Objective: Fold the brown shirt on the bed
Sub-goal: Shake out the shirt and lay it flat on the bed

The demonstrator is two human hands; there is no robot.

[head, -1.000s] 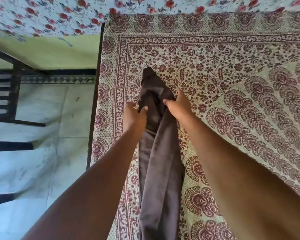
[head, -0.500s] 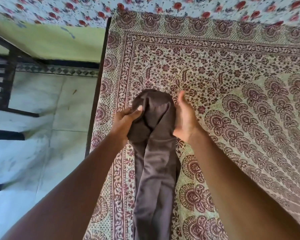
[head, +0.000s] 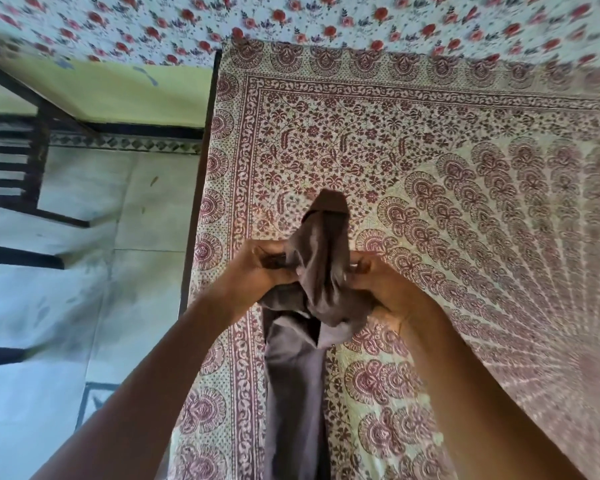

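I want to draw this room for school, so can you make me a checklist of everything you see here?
Surface: bed covered by a cream sheet with maroon print.
Job's things: brown shirt, a long narrow strip along the bed's left side, far end lifted and bunched.
Clutter: nothing seen.
Grips: left hand and right hand each grip the shirt's bunched end, one on each side.
Cables: nothing seen.
Surroundings: pale tiled floor, dark wooden chair, green wall, flowered cloth past the bed.
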